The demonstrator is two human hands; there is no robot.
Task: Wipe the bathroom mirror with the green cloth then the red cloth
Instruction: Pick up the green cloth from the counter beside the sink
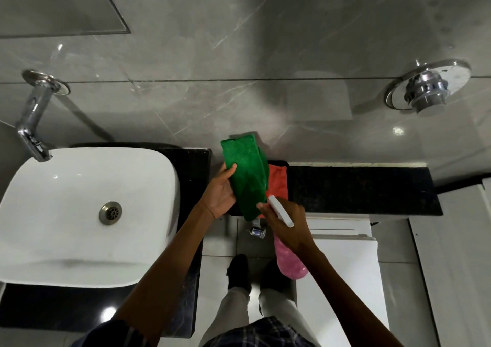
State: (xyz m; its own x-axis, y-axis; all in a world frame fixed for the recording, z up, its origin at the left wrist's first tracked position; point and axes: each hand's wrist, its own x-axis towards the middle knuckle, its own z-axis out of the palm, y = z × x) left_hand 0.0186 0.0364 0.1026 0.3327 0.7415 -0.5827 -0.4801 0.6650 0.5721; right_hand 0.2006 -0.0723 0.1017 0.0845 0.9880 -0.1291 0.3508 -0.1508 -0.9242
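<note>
My left hand point(221, 191) holds a folded green cloth point(245, 175) upright in front of the wall, thumb across its lower left side. My right hand point(288, 223) grips a spray bottle point(288, 259) with pink liquid and a white trigger head point(280, 209), its nozzle aimed at the bottom of the green cloth. A red cloth point(279, 184) lies in a black tray point(281, 163) on the dark ledge, partly hidden behind the green cloth. The mirror's lower corner point(53, 3) shows at the top left.
A white basin point(85, 213) with a chrome wall tap point(33, 118) sits on a black counter at left. A chrome flush button point(427, 87) is on the grey tiled wall at right. A white toilet cistern point(342, 243) stands below the ledge. My feet stand on the floor tiles.
</note>
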